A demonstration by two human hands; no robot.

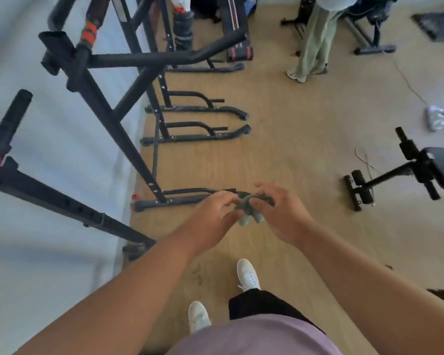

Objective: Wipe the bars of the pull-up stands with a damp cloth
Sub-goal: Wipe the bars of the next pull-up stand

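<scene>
Seen from above, a person's left hand (217, 212) and right hand (280, 213) pinch a small crumpled grey-green cloth (250, 210) between curled fingers at waist height — seemingly refolding it for wiping — beside the black metal pull-up stands (105, 116) along the white wall.

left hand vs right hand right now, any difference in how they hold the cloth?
The left hand pinches one end of the cloth with fingertips drawn together; the right hand grips the other end with its fingers more spread. Left sits nearer the pull-up stand; right nearer the bench. Both hold it mid-air, off the bars.
</scene>
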